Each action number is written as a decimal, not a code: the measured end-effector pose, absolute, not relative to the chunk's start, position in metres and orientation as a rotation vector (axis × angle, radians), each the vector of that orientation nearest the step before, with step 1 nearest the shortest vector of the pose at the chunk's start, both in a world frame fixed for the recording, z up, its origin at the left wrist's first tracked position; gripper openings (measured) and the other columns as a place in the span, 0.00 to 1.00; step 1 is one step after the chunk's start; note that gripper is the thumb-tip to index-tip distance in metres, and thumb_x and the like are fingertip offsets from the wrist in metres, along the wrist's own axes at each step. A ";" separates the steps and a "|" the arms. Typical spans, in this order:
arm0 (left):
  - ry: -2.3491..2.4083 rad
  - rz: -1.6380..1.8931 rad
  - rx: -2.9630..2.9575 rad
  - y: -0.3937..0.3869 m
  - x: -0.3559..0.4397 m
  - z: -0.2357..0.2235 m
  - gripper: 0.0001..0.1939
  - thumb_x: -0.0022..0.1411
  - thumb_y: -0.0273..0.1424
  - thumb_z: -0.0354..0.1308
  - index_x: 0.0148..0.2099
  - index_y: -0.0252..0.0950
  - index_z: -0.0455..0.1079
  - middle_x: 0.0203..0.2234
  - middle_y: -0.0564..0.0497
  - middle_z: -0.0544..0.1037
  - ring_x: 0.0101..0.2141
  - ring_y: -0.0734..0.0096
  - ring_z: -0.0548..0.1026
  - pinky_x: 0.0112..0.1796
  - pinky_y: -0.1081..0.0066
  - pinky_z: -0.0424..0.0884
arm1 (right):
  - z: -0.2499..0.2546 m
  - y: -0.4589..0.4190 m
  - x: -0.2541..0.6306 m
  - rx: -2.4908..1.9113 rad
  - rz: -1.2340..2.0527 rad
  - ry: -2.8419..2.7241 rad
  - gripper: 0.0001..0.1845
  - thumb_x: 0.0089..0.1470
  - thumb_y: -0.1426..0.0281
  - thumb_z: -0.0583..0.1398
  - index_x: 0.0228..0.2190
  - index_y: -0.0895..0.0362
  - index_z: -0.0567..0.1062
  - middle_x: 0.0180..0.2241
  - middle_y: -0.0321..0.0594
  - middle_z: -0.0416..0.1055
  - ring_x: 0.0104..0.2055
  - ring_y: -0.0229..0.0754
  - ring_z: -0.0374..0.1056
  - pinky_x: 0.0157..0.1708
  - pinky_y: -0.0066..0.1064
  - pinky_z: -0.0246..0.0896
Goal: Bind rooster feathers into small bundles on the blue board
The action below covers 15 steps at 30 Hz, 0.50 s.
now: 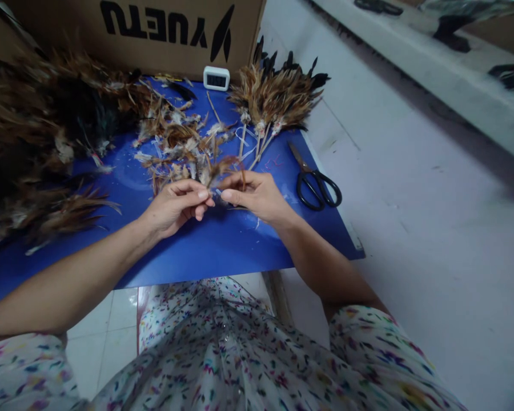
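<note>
1. Across the middle is a blue surface [171,260], with its front edge close to the person.
2. At the back stands a big brown box [163,54], and its black letters look upside down.
3. On the left side lies a big, messy pile of feathers [21,114], brown and black.
4. At the back right rests a feather bunch [278,94] with thin sticks, which point toward the person. Its dark tips point away.
5. Between the pile and the bunch are loose feather bits [182,134].
6. The left grip [177,206] has its thumb and finger pressed together, pinching the low end of a brown tuft.
7. The right grip [261,197] is just beside it, fingers bent. I cannot tell if it pinches anything.
8. On the right are black scissors [319,187]. Their blades point away and a bit left.
9. Near the box sits a little white gadget [216,79].
10. The brown tuft [220,169] is between the two hands. Its long way slants from the left fingertips up and right, with its wispy end pointing away. It looks blurry.
</note>
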<state>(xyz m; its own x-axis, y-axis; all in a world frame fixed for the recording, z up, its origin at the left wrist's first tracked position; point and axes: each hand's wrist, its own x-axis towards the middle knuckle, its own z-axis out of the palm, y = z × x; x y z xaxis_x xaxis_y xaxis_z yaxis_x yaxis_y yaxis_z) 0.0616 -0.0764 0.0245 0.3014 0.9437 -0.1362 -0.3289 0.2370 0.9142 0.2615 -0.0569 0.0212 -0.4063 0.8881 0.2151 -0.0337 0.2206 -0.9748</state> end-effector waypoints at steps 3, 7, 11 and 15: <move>0.853 1.221 0.893 -0.069 0.057 0.027 0.11 0.46 0.28 0.73 0.27 0.34 0.73 0.22 0.52 0.79 0.16 0.82 0.67 0.18 0.79 0.65 | 0.018 -0.049 0.265 -0.922 1.137 -1.681 0.17 0.49 0.58 0.69 0.33 0.58 0.79 0.30 0.36 0.75 0.30 0.33 0.66 0.32 0.28 0.63; 0.917 1.376 0.849 -0.059 0.050 0.029 0.08 0.53 0.28 0.69 0.28 0.36 0.72 0.23 0.54 0.78 0.17 0.85 0.65 0.20 0.81 0.64 | 0.014 -0.037 0.265 -1.011 0.823 -1.921 0.08 0.54 0.65 0.64 0.33 0.58 0.79 0.32 0.37 0.75 0.30 0.34 0.65 0.35 0.30 0.62; 0.927 1.432 0.846 -0.054 0.046 0.027 0.08 0.53 0.28 0.69 0.28 0.37 0.72 0.23 0.55 0.78 0.18 0.85 0.65 0.20 0.82 0.63 | 0.021 -0.028 0.255 -0.975 0.474 -2.332 0.09 0.57 0.75 0.59 0.39 0.57 0.78 0.39 0.41 0.73 0.38 0.39 0.67 0.42 0.33 0.62; 0.944 1.435 0.838 -0.051 0.046 0.024 0.10 0.53 0.29 0.70 0.28 0.36 0.70 0.23 0.54 0.78 0.17 0.85 0.65 0.20 0.82 0.64 | 0.028 -0.017 0.239 -0.992 0.059 -2.668 0.17 0.63 0.78 0.51 0.45 0.55 0.76 0.45 0.44 0.70 0.46 0.44 0.64 0.43 0.35 0.59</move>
